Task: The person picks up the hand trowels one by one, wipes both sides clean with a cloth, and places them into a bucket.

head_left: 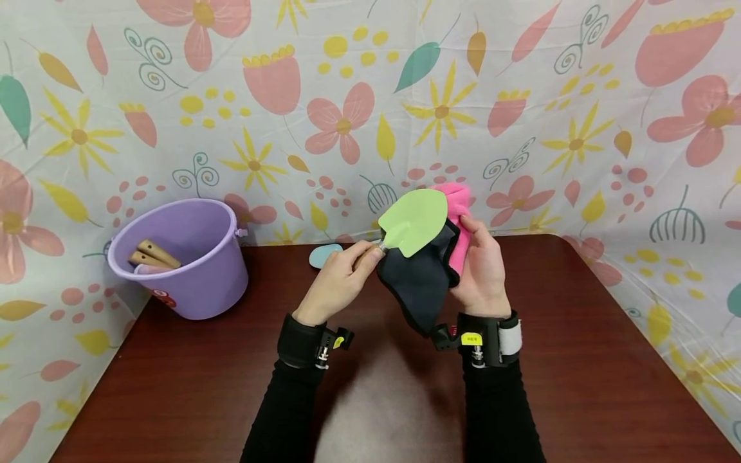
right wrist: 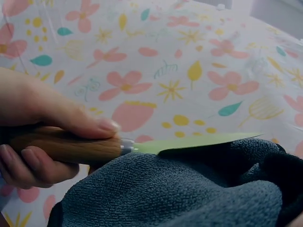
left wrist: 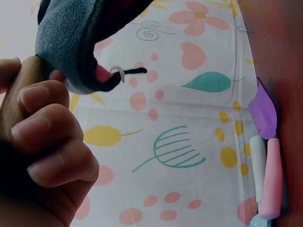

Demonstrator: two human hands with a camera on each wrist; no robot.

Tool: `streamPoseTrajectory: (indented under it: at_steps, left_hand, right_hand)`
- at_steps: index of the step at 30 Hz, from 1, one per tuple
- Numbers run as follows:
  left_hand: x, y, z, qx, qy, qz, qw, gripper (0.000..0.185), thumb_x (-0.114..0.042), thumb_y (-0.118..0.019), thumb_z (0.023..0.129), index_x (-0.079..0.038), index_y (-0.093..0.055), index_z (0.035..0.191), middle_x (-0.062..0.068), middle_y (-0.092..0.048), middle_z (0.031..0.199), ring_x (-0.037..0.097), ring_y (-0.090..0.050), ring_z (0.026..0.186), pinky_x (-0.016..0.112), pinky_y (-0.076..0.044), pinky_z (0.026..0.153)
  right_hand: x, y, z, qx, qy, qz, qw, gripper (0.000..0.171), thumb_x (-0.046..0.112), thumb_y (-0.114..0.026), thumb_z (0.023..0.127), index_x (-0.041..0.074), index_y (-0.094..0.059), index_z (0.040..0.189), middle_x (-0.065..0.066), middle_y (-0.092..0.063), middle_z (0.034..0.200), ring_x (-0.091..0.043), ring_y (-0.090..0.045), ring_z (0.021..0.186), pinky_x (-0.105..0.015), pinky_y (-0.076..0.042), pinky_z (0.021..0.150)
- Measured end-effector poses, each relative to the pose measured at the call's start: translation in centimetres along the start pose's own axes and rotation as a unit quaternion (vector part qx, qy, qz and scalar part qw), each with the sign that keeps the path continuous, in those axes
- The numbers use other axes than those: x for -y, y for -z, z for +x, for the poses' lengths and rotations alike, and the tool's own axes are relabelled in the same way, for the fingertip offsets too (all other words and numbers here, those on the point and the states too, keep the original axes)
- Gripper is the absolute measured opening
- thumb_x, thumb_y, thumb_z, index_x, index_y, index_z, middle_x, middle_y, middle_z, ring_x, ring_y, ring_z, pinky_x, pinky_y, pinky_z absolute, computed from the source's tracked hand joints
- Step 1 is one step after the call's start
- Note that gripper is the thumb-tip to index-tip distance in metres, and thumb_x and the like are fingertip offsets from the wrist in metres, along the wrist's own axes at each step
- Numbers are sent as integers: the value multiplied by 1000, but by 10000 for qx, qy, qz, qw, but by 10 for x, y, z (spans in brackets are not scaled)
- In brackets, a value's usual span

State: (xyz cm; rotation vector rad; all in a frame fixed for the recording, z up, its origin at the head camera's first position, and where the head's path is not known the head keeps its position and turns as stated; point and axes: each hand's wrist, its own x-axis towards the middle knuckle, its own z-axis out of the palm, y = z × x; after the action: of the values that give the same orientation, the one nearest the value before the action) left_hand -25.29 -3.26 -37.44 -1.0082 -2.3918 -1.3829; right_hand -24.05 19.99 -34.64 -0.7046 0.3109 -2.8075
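Observation:
My left hand (head_left: 336,280) grips a hand trowel (head_left: 418,222) by its wooden handle (right wrist: 66,147), the light green blade raised over the table. In my right hand (head_left: 480,276) is a cloth (head_left: 412,289), dark grey on one side and bright pink on the other, edged in black. The blade overlaps the cloth in the head view, and in the right wrist view it lies right along the cloth's upper fold. A small loop (left wrist: 118,74) shows at the cloth's edge in the left wrist view. Most of the right hand's fingers are hidden behind the cloth.
A lilac bucket (head_left: 217,283) stands at the back left, with wooden-handled tools (head_left: 156,254) inside. A light blue piece (head_left: 324,255) lies at the table's back edge. The left wrist view shows a purple tool blade (left wrist: 265,111), a pink handle (left wrist: 271,179) and a pale handle (left wrist: 257,165) there.

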Motion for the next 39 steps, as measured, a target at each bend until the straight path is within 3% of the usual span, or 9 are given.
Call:
streamPoseTrajectory:
  at_steps: [9,14,19,24,32,39]
  left_hand:
    - [-2,-4,2,263,-174,139,9994,35,-47,-39,104,-20,-59,96,-1,-39,71,12,-35,58,28,-32,57]
    - [-5,-5,1,439,-99,-26,9990,37,-47,-40,104,-18,-58,91,0,-39,71,13,-36,57,29,-33,57]
    - [-7,-5,0,679,31,-390,9969,36,-46,-43,104,-16,-58,89,1,-38,68,16,-34,54,30,-33,57]
    - [-6,-5,1,892,23,-411,9952,35,-46,-43,104,-17,-54,85,2,-39,68,17,-34,55,30,-33,59]
    - [-1,-2,-1,887,163,-234,9957,33,-47,-43,103,-20,-58,90,-1,-39,67,14,-35,57,28,-33,59]
    - [3,0,-1,767,250,-158,9966,34,-49,-44,102,-21,-62,94,0,-42,68,14,-37,57,29,-35,59]
  right_hand:
    - [-3,1,0,-85,-19,-123,9999,30,16,-32,108,-5,-48,122,-16,-52,117,-28,-51,106,-36,-42,97]
    - [-3,0,0,-287,1,-90,9995,32,17,-35,107,-5,-53,120,-16,-55,114,-27,-54,103,-35,-45,94]
    - [-3,-3,-1,-593,256,-221,9977,27,15,-38,106,-5,-54,113,-15,-56,108,-28,-56,99,-36,-46,91]
    - [0,-6,0,-886,699,-341,9930,20,9,-40,104,-5,-52,111,-16,-58,105,-29,-59,99,-37,-48,91]
    - [4,-8,-1,-614,1066,-23,9924,20,3,-34,103,-4,-47,118,-15,-54,116,-29,-54,109,-38,-42,99]
    - [5,-9,1,-635,1340,13,9889,21,2,-35,102,-2,-45,120,-12,-51,118,-27,-50,113,-35,-37,106]
